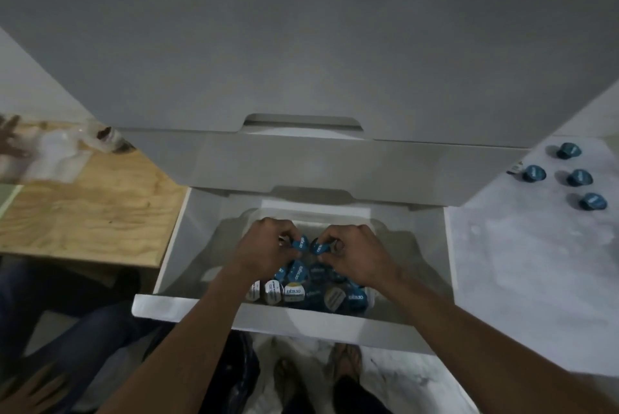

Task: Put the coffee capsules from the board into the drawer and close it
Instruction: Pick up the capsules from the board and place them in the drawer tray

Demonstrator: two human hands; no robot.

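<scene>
- The white drawer [174, 246] stands pulled out from a white drawer cabinet [301, 45], and both hands reach into it from the front.
- The left hand [268, 246] curls its fingers round a blue coffee capsule [300, 243], held above the heap in the drawer.
- The right hand [355, 251] pinches a second blue capsule [319, 247], just beside the first; the two capsules nearly touch in the middle of the drawer.
- A heap of capsules [311, 289] lies on the drawer floor under the hands, mostly blue, with a few white-topped ones towards the drawer's front left.
- Four blue capsules [569, 176] lie loose on a pale marbled board [519, 263], to the right of the drawer and well apart from it.
- To the left of the drawer is a plywood table [90, 212] with blurred clear plastic [63, 149] on it and another person's hand [11, 140] at its far edge.
- Below the drawer front, the wearer's feet [315, 370] show on the floor.
</scene>
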